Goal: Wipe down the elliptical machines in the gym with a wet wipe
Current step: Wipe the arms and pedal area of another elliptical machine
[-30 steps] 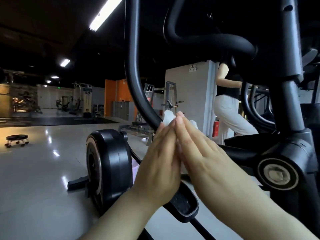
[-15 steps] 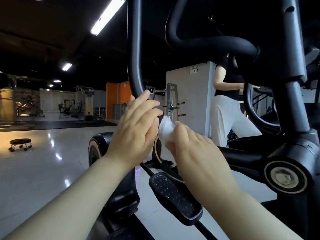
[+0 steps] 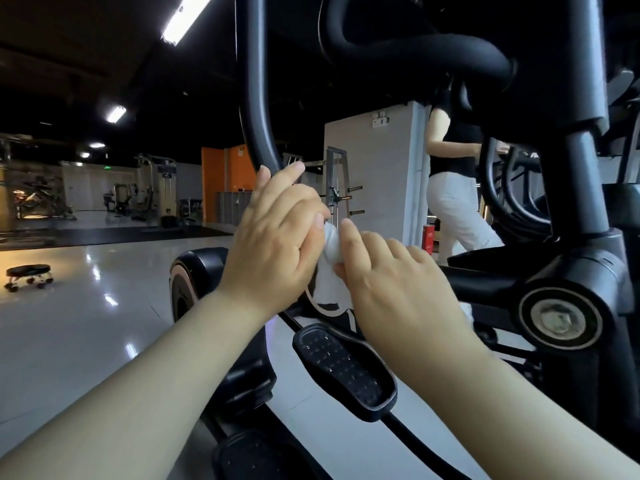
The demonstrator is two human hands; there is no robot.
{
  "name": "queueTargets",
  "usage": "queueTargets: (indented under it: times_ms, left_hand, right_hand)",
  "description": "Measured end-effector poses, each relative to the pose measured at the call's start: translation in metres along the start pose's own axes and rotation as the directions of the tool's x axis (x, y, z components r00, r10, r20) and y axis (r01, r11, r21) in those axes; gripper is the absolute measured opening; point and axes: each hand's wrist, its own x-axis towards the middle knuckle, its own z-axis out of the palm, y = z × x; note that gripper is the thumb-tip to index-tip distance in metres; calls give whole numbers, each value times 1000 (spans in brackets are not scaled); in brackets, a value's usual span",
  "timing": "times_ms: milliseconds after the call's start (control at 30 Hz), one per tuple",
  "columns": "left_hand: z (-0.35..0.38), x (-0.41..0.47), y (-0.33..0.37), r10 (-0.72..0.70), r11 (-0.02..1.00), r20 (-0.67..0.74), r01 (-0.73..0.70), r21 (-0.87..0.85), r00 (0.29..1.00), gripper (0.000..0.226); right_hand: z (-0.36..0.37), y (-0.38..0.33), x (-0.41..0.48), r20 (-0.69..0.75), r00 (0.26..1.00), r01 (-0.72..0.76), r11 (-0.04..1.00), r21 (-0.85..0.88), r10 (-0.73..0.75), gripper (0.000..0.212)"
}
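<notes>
The black elliptical machine fills the right and centre of the head view, with its curved handle bar [image 3: 252,109], a studded pedal [image 3: 343,368] and a thick upright column [image 3: 585,174]. My left hand [image 3: 273,244] is curled round the lower part of the bar, thumb on the bar's left side, fingers bent over the white wet wipe [image 3: 330,245]. My right hand [image 3: 391,282] pinches the bunched wipe from the right, against the bar. Most of the wipe is hidden between the hands.
A person in white trousers [image 3: 453,209] stands on a neighbouring machine behind the column. The black flywheel housing [image 3: 194,271] sits low beyond my left wrist. A small wheeled stool [image 3: 29,277] stands on the glossy floor at far left, with weight machines [image 3: 156,188] in the distance.
My hands went from pressed flat together over the wipe to separate grips. The left hand rose and its fingers have now curled over the bar and wipe. The view shifted slightly upward.
</notes>
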Motion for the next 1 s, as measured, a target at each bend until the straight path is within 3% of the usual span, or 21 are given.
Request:
queueTargets:
  times_ms: [267, 467, 700, 767, 867, 1000]
  left_hand:
    - [11, -1, 10, -54, 998, -75, 51, -39, 996, 30]
    - [10, -3, 14, 0, 1000, -19, 1, 23, 1000, 35]
    - [12, -4, 13, 0, 1000, -22, 1, 24, 1000, 33]
    - [14, -4, 15, -13, 1000, -27, 13, 17, 1000, 32]
    - [14, -4, 16, -7, 1000, -37, 7, 14, 999, 32]
    - [11, -5, 12, 23, 1000, -28, -23, 21, 999, 33]
  right_hand:
    - [-31, 32, -45, 39, 991, -120, 984, -131, 126, 54]
    - [-15, 7, -4, 88, 996, 32, 999, -36, -29, 61]
    - [-41, 41, -27, 141, 980, -103, 964, -247, 141, 37]
    - [-39, 38, -23, 134, 984, -87, 978, -190, 114, 34]
    - [-25, 24, -8, 72, 997, 17, 998, -65, -12, 52]
    - [-25, 34, -13, 87, 995, 46, 997, -61, -41, 55]
